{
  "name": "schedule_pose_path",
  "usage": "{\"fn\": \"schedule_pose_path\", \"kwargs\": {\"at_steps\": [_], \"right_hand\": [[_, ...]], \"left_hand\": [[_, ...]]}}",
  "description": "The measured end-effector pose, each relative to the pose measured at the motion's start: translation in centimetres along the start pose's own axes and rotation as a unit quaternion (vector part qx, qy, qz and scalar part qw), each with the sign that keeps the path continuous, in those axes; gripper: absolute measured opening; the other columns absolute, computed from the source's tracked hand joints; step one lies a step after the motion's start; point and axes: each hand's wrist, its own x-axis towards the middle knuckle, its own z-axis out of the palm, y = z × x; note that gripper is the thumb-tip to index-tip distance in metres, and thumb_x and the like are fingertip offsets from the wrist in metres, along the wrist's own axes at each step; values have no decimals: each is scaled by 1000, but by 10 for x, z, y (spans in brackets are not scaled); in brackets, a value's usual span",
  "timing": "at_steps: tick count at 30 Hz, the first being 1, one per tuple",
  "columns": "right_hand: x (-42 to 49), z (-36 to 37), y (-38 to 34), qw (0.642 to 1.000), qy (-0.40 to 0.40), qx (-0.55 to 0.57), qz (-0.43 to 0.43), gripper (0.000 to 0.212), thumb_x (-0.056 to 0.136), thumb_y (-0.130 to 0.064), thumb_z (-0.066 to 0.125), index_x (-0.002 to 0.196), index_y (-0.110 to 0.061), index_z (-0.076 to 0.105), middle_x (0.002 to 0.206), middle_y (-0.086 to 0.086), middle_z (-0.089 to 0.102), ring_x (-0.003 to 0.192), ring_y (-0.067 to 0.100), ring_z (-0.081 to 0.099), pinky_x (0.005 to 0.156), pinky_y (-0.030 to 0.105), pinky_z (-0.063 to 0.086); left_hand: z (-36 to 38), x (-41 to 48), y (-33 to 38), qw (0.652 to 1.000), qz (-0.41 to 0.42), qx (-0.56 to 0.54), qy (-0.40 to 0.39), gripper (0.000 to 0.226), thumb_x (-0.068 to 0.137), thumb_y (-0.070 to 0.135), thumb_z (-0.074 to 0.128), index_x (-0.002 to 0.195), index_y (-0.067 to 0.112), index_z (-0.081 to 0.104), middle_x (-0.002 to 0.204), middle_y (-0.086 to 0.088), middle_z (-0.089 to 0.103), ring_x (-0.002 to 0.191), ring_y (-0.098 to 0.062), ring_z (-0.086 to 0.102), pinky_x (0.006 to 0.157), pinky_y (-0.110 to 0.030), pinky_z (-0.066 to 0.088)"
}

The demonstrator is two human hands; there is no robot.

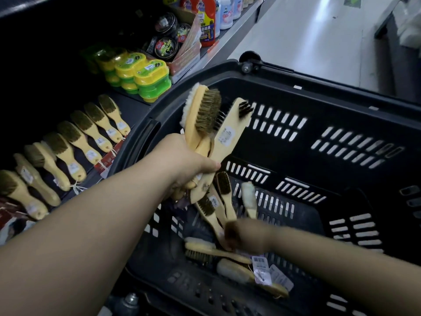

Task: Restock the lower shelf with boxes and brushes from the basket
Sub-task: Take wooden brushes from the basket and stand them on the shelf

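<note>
Wooden brush bundle (205,124) stands upright, left hand (182,165) fingers clamped round its handles above the basket (341,96), shelf (134,100) to its left; right hand (248,238) is nearer the loose brushes (224,197), their handles toward it, fingers too blurred to tell.

Bare forearms (91,224), bare left hand (182,164), bare right hand (247,238) (blurred in the shot)
</note>
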Motion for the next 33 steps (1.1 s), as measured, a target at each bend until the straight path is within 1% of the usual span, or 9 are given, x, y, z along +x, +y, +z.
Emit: {"fn": "schedule_pose_path", "kwargs": {"at_steps": [4,7,10,13,17,21,26,31,33], "right_hand": [[11,66,13,997,4,-37,69,48,94,-42,44,128,-9,42,126,18,51,112,32,52,96,37,40],[12,77,16,995,19,-53,77,54,94,-39,43,139,-12,33,134,20,42,120,35,43,104,39,31],[12,77,18,995,2,-19,95,56,96,-39,42,140,-8,28,138,20,39,122,35,42,104,42,33],[13,80,14,989,6,35,142,65,90,-47,51,135,-5,29,135,20,43,124,36,43,103,41,32],[3,65,0,980,59,143,128,32,97,-27,43,124,-11,46,122,13,56,113,26,54,95,33,42],[-27,8,-15,861,173,472,82,22,100,-33,35,106,-22,53,88,-2,64,59,-4,62,50,16,48],[-56,-58,-40,712,343,611,-26,27,93,-33,39,78,-22,58,60,-4,56,57,14,56,53,29,45],[-65,-81,-60,686,282,647,-177,25,86,-17,57,110,-13,63,100,6,72,89,22,69,79,38,57],[-64,-84,-62,694,282,635,-189,36,79,-18,62,113,-9,59,103,12,71,92,25,69,76,32,58]], "left_hand": [[-1,-1,2,999,-27,-24,-5,31,66,25,83,87,11,64,72,-13,70,45,-22,59,41,-28,48],[-1,-2,3,997,-37,-72,-13,29,69,15,80,91,5,65,90,-24,71,67,-29,62,71,-54,54],[0,-4,6,994,-45,-100,-24,27,70,8,77,93,3,64,101,-28,68,81,-37,65,85,-61,47],[0,-3,5,994,-42,-96,-24,24,70,8,77,90,5,64,90,-23,72,82,-40,69,80,-58,51],[-1,-3,1,995,-30,-93,-21,19,70,10,78,85,9,65,74,-14,73,67,-30,71,63,-45,58],[2,-3,5,994,-21,-108,-23,22,73,10,75,91,8,64,92,-22,71,81,-36,67,78,-55,53],[7,-1,6,989,-2,-142,-30,18,77,11,72,93,8,65,100,-24,69,99,-45,64,85,-57,50],[7,-4,6,979,30,-185,-75,26,76,21,76,98,11,68,98,-23,71,100,-47,63,88,-67,45],[8,-5,6,977,52,-179,-102,43,62,36,79,96,11,69,92,-20,73,94,-44,66,86,-64,48]]}}
